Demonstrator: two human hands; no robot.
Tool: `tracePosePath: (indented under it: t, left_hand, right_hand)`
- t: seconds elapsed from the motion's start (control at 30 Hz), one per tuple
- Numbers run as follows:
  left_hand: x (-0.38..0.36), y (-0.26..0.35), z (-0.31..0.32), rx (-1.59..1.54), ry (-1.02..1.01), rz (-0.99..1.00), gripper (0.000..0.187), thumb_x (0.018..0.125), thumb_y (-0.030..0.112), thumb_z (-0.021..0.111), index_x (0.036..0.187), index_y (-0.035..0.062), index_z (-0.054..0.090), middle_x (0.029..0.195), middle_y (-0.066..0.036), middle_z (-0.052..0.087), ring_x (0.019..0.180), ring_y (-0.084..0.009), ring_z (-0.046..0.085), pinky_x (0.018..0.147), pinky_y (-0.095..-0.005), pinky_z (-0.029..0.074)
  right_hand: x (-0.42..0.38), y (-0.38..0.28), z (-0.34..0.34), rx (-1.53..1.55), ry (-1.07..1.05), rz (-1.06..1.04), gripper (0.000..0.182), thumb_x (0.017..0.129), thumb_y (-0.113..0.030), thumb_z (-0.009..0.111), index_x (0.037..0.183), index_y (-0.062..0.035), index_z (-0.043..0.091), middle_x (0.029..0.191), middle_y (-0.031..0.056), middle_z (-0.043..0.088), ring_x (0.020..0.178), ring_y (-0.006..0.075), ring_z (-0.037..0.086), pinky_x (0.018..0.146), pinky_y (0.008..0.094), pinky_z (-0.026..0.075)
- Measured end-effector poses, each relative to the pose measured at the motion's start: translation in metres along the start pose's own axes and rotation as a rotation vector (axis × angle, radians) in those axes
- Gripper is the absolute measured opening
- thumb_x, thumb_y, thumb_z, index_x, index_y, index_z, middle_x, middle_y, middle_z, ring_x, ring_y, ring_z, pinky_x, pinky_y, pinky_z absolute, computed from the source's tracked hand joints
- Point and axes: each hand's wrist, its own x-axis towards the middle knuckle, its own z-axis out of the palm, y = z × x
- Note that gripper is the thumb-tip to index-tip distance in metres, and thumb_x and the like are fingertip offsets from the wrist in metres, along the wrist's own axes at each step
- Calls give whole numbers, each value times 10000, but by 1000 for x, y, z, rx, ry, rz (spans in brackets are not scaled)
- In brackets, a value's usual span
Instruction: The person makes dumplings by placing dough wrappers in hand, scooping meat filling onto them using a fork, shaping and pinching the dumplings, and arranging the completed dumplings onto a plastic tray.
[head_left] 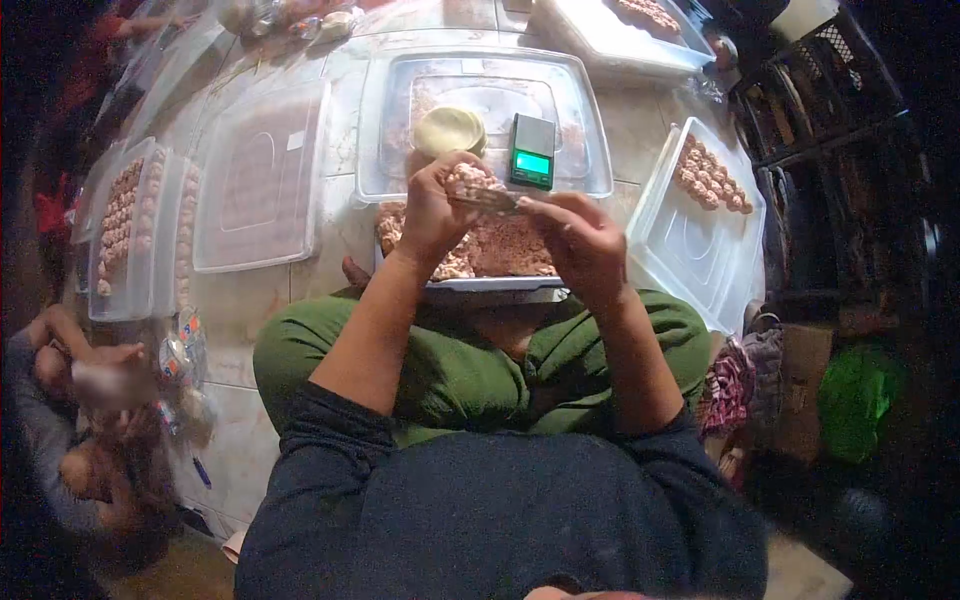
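My left hand (432, 205) is closed around a lumpy ball of pinkish, meat-like mixture (472, 178). Pressed against the ball's near side is the flat metal blade of a knife-like tool (490, 199), its handle end gripped in my right hand (585, 232). Below both hands, in front of my crossed legs, a tray holds more of the pinkish mixture (512, 246). Just beyond stands a small digital scale (533, 150) with a lit green display. Left of the scale, a pale round stack (448, 130) sits on a translucent plastic lid (482, 62).
On the right, a plastic bin (690, 262) holds rows of shaped balls; another bin (125, 240) with balls is at left, beside a translucent lid (255, 190). A further bin (610, 40) stands at the back right. Another person (85, 400) sits at lower left. Dark crates (820, 90) line the right.
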Motion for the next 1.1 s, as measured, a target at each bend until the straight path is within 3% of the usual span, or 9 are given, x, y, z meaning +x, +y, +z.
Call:
tracePosePath:
  t: [0.13,0.23,0.43,0.53,0.6,0.67,0.77,0.97,1.1]
  left_hand:
    - [-2,9,4,-214,-28,-109,258,831,267,630,837,11,601,782,-71,617,736,-124,576,642,-257,468]
    - [-1,-4,1,-63,-1,-38,160,770,139,655,846,17,584,724,-34,581,687,-93,555,597,-250,458]
    - [-2,-1,7,129,76,175,189,784,177,654,834,13,576,716,-49,573,659,-107,552,579,-262,454]
    - [-1,-7,12,-115,108,36,222,773,178,673,868,14,556,734,-52,570,672,-120,555,593,-270,463]
    - [6,1,4,395,72,348,541,754,123,688,1211,36,410,808,-87,578,729,-160,569,661,-282,489]
    - [0,24,8,-120,-15,-97,742,757,58,671,1365,74,247,887,-121,583,806,-188,576,748,-300,514]
    - [1,9,14,-65,92,-28,871,786,102,648,1423,84,53,866,-125,600,804,-180,590,751,-295,512]
    - [1,-3,-6,247,-61,181,365,815,186,608,1129,7,555,821,-92,634,775,-168,618,700,-275,495]
    - [-1,-5,0,-15,-21,-48,188,782,160,634,884,2,622,780,-56,617,739,-128,587,656,-252,470]
  right_hand:
    - [1,4,2,-74,12,-44,217,784,23,619,988,-45,652,818,117,621,716,205,616,616,284,492]
    - [8,-6,-12,-39,-93,37,220,789,37,599,986,-46,651,822,113,623,720,205,616,625,285,493]
    - [7,-1,-13,23,-54,56,192,819,11,569,985,-47,646,829,117,620,728,215,612,641,288,484]
    - [8,3,-14,115,-53,140,199,801,0,570,975,-71,634,827,112,629,737,229,630,635,315,495]
    - [5,12,-18,204,6,208,202,798,10,574,981,-55,631,835,116,631,746,190,627,641,301,488]
    - [-1,19,-17,329,18,364,268,790,70,537,1023,-30,622,888,109,637,814,137,601,720,270,479]
    - [-3,12,-18,501,-49,537,269,846,81,490,1077,5,604,968,61,629,881,109,574,794,228,456]
    - [-5,-1,2,233,-69,254,270,810,77,547,1051,-13,630,912,99,639,840,133,599,726,249,478]
    - [2,-3,3,44,40,22,275,773,14,616,1025,-94,646,827,104,623,714,235,623,636,296,507]
